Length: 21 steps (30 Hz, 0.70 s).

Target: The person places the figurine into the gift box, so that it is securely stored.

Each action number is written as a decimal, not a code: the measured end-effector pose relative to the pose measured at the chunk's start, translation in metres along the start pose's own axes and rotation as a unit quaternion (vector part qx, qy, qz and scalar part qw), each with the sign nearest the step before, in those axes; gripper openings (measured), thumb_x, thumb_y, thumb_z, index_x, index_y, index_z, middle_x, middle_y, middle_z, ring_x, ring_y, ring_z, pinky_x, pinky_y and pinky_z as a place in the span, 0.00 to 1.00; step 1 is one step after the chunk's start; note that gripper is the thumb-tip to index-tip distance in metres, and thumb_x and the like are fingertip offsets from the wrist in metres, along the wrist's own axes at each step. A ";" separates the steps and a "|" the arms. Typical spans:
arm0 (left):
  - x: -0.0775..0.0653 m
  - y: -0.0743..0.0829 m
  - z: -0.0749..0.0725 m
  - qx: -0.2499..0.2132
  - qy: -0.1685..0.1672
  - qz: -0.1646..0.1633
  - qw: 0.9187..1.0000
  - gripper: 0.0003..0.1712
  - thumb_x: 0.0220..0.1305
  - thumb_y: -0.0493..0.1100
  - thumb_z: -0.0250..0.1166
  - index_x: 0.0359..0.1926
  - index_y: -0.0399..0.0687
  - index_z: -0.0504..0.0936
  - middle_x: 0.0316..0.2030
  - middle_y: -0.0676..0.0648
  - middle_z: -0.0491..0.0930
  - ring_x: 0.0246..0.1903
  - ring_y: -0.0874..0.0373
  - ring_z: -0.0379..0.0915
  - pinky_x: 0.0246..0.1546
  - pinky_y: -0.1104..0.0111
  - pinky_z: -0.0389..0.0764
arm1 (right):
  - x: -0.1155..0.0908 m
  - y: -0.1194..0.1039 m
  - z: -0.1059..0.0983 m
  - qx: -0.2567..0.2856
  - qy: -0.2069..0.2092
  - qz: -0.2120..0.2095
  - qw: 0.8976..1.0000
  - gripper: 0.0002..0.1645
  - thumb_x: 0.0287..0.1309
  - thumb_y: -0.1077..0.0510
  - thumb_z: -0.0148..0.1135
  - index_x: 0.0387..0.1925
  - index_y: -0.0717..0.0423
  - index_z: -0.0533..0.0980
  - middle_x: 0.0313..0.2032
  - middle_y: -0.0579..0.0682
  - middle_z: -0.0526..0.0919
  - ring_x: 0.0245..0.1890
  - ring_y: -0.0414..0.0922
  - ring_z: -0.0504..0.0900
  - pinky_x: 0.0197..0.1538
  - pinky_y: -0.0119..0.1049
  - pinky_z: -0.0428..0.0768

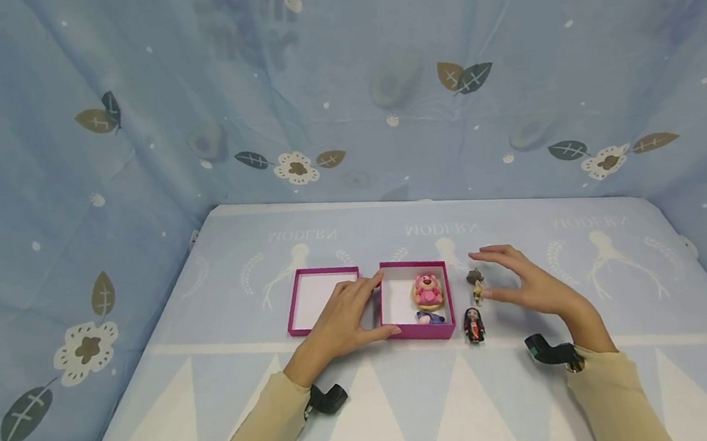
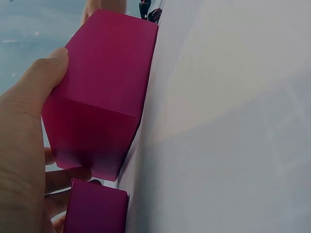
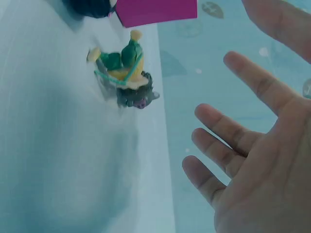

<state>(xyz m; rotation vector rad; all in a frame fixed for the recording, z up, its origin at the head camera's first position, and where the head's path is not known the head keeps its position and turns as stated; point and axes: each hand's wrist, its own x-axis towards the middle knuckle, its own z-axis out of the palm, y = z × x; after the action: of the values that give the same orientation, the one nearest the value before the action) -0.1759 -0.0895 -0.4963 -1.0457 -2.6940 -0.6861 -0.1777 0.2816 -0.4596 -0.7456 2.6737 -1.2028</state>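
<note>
An open magenta box point(image 1: 416, 331) with a white inside lies on the table. In it are a pink bear figure point(image 1: 427, 289) and a small blue-purple figure point(image 1: 429, 318). My left hand point(image 1: 343, 317) holds the box by its left end, the thumb on the near wall and the fingers at the far left corner. To the right of the box, my right hand point(image 1: 529, 287) is spread, nothing in it. Nearest to it lies a small figurine point(image 3: 125, 70) with dark hair and green and yellow clothes. A black-haired doll in red point(image 1: 474, 327) lies just nearer.
A shallow magenta lid point(image 1: 317, 298) with a white inside lies left of the box, partly behind my left hand. The table point(image 1: 416, 404) has a patterned blue and white cloth. A blue printed curtain point(image 1: 335, 68) hangs behind and at both sides.
</note>
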 end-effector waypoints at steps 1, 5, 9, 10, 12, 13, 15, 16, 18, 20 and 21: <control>0.000 0.000 0.000 0.000 -0.001 0.000 1.000 0.57 0.53 0.72 0.65 0.74 0.45 0.58 0.55 0.48 0.77 0.55 0.56 0.73 0.60 0.59 0.67 | 0.000 0.002 0.000 0.001 0.007 0.000 1.000 0.39 0.57 0.57 0.70 0.68 0.54 0.67 0.67 0.61 0.61 0.68 0.59 0.57 0.62 0.71 0.58; 0.000 0.000 0.001 -0.001 -0.004 0.000 1.000 0.58 0.53 0.73 0.64 0.75 0.45 0.58 0.56 0.48 0.76 0.56 0.56 0.72 0.61 0.59 0.67 | 0.001 0.007 0.001 0.000 0.029 -0.001 1.000 0.37 0.57 0.58 0.69 0.67 0.55 0.68 0.65 0.58 0.67 0.65 0.57 0.62 0.61 0.67 0.62; -0.001 -0.001 0.001 0.001 -0.004 -0.003 1.000 0.58 0.53 0.73 0.64 0.75 0.46 0.58 0.55 0.49 0.77 0.55 0.57 0.73 0.60 0.59 0.67 | 0.004 0.011 0.005 -0.011 0.033 0.009 0.999 0.36 0.59 0.56 0.68 0.67 0.59 0.68 0.62 0.59 0.69 0.62 0.57 0.65 0.59 0.67 0.64; -0.001 -0.001 0.001 0.002 -0.003 -0.003 1.000 0.57 0.53 0.73 0.64 0.75 0.45 0.58 0.55 0.49 0.77 0.54 0.57 0.73 0.60 0.59 0.67 | 0.005 0.012 0.006 -0.016 0.032 0.014 0.999 0.36 0.59 0.55 0.68 0.67 0.60 0.68 0.62 0.60 0.70 0.62 0.58 0.66 0.59 0.67 0.65; -0.001 -0.001 0.001 0.002 -0.004 -0.005 1.000 0.57 0.53 0.72 0.65 0.75 0.46 0.58 0.55 0.49 0.77 0.54 0.57 0.73 0.60 0.59 0.67 | 0.005 0.015 0.009 -0.031 0.026 0.027 0.999 0.37 0.59 0.54 0.68 0.67 0.61 0.67 0.60 0.62 0.70 0.61 0.60 0.66 0.59 0.67 0.66; -0.001 -0.001 0.001 0.002 -0.003 -0.004 1.000 0.57 0.53 0.72 0.65 0.75 0.46 0.58 0.55 0.49 0.77 0.54 0.57 0.73 0.60 0.59 0.67 | 0.005 0.016 0.011 -0.038 0.023 0.035 0.998 0.38 0.58 0.53 0.68 0.67 0.61 0.67 0.60 0.63 0.70 0.60 0.61 0.67 0.59 0.67 0.66; -0.001 -0.002 0.001 0.002 -0.003 -0.002 1.000 0.58 0.53 0.73 0.65 0.75 0.46 0.58 0.56 0.49 0.76 0.55 0.57 0.73 0.60 0.59 0.67 | 0.005 0.018 0.013 -0.052 0.018 0.050 0.997 0.40 0.57 0.51 0.69 0.68 0.61 0.66 0.60 0.65 0.69 0.60 0.63 0.66 0.59 0.67 0.65; 0.000 -0.002 0.001 0.002 -0.005 -0.002 1.000 0.58 0.53 0.72 0.65 0.75 0.45 0.58 0.56 0.49 0.76 0.55 0.57 0.73 0.60 0.60 0.67 | 0.004 0.019 0.014 -0.056 0.016 0.057 0.997 0.41 0.57 0.50 0.69 0.68 0.61 0.66 0.61 0.65 0.69 0.60 0.63 0.66 0.59 0.68 0.65; 0.000 -0.001 0.001 0.002 -0.007 -0.001 1.000 0.58 0.53 0.72 0.65 0.75 0.45 0.58 0.56 0.49 0.76 0.55 0.57 0.72 0.60 0.60 0.67 | 0.003 0.021 0.015 -0.061 0.012 0.067 0.996 0.43 0.56 0.50 0.70 0.68 0.61 0.65 0.62 0.67 0.67 0.62 0.64 0.65 0.60 0.68 0.63; 0.000 -0.001 0.001 0.001 -0.009 -0.003 1.000 0.58 0.53 0.71 0.66 0.75 0.45 0.58 0.55 0.49 0.76 0.54 0.57 0.72 0.60 0.59 0.66 | 0.003 0.022 0.016 -0.070 0.008 0.072 0.995 0.44 0.54 0.49 0.71 0.68 0.60 0.65 0.63 0.68 0.66 0.62 0.66 0.63 0.60 0.69 0.62; 0.000 -0.001 0.001 0.000 -0.009 -0.004 1.000 0.58 0.52 0.71 0.66 0.75 0.45 0.58 0.55 0.49 0.76 0.54 0.57 0.72 0.60 0.59 0.66 | 0.003 0.023 0.017 -0.075 0.006 0.075 0.994 0.45 0.54 0.48 0.71 0.68 0.60 0.65 0.63 0.68 0.65 0.63 0.66 0.62 0.61 0.69 0.61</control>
<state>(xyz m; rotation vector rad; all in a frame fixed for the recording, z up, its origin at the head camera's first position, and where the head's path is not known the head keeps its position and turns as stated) -0.1769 -0.0893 -0.4978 -1.0453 -2.7154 -0.6811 -0.1843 0.2816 -0.4872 -0.5455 2.7956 -0.9845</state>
